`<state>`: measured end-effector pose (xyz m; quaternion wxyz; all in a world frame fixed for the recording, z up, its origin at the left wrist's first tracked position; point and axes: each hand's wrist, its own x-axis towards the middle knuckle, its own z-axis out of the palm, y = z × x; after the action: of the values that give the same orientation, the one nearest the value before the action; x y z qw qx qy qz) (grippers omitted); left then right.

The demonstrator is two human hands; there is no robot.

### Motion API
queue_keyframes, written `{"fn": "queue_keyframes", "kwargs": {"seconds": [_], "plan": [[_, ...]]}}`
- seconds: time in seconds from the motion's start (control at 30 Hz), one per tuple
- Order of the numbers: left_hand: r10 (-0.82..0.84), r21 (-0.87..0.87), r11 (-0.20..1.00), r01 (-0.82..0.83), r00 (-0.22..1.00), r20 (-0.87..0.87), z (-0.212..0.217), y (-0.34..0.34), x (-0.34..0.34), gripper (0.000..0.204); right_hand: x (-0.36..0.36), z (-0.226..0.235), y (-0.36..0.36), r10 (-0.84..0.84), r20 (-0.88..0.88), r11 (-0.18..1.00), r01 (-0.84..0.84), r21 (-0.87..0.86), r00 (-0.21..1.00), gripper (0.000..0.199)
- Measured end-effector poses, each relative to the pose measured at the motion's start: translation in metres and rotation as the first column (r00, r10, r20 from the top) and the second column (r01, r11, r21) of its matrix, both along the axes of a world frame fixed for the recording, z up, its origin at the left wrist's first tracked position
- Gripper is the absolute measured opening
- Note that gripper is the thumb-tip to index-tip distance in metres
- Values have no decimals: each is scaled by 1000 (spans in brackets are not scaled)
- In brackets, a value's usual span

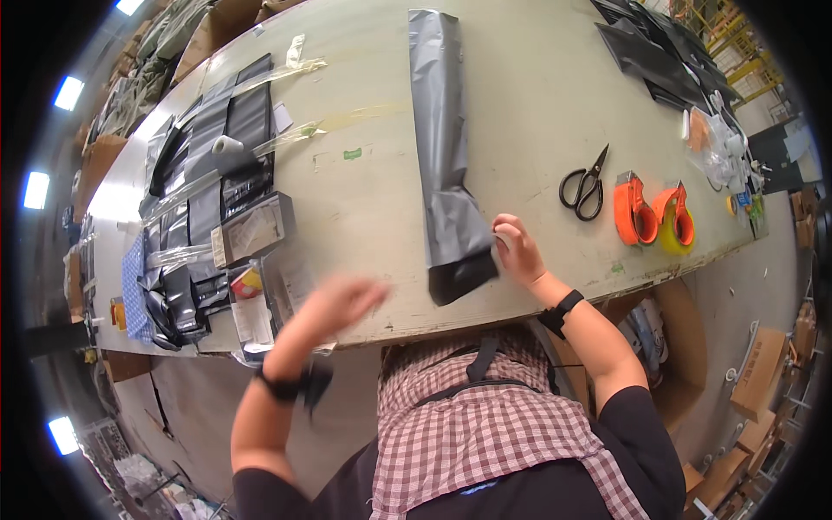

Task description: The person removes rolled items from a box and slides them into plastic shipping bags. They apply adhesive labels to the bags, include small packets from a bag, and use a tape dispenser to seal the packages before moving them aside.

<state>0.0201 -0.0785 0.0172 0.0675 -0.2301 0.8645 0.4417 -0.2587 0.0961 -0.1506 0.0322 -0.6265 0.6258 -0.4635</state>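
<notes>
Grey, shiny plastic makes up the long bag (pixel 440 130) in the middle of the counter (pixel 529 104). It runs from the far side almost to the near edge, and its near end (pixel 464 277) is black. The bag has a bend and some wrinkles close to that end.

The two hands are well apart from each other. The right hand (pixel 517 251) is at the right side of the bag, close to the black end, with its fingers curled. I cannot tell if they pinch the plastic or only touch it. The left hand (pixel 348 299) is a blur to the left of the bag, away from it. I cannot tell how its fingers stand, but no thing shows in it.

My guess is that the step now is to make the near end neat, maybe by folding it or laying it flat. The next move seems to call for the left hand at the bag too, so one can hold it while the other smooths the bend.

Black scissors (pixel 583 186) and two orange tape holders (pixel 635 212) (pixel 674 221) lie to the right, not in use.
</notes>
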Motion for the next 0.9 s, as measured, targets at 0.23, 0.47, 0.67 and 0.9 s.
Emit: {"fn": "queue_keyframes", "kwargs": {"seconds": [0.23,0.47,0.67,0.9], "plan": [[-329,-788,562,253,942,67,-65,-72,-175,54,11,46,-27,161,-574,978,-53,200,803,49],[-410,-764,590,260,912,-6,-108,-77,-166,56,4,53,-25,326,-591,941,-194,276,738,48],[-469,-748,595,295,883,-26,-118,-92,-154,50,-8,59,-52,453,-675,892,-299,340,583,48],[-421,-760,613,215,903,-84,-116,-85,-148,51,18,55,-78,345,-766,924,-341,175,543,34]]}}
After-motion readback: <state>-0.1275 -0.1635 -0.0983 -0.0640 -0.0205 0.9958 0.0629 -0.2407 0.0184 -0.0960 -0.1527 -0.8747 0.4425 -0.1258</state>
